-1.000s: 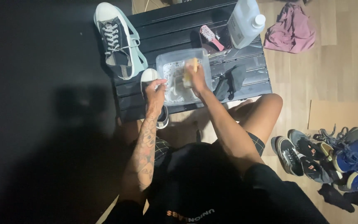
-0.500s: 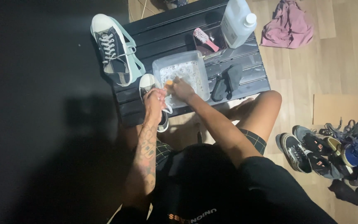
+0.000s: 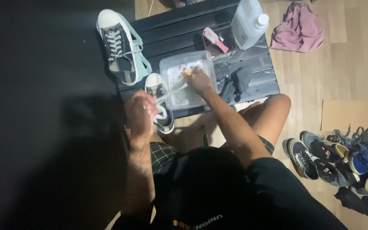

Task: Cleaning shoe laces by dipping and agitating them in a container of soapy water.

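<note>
Two sneakers share my view of the black bench (image 3: 252,85): a spare dark sneaker (image 3: 122,47) lying at ten o'clock, and the small sneaker (image 3: 160,104) I am working, hanging off the near edge at about eight o'clock from the tub. My left hand (image 3: 139,115) wraps the shoe, grip pressed around its side and laces. I judge it light, canvas-soft on top, stiffer at the rubber sole, slick when wet, so the sole edge is the surest hold. My right hand (image 3: 199,80) sits over the clear tub (image 3: 186,81) of sudsy water, grip pinching a small brush (image 3: 185,73). At one o'clock stands a plastic bottle (image 3: 248,23).
</note>
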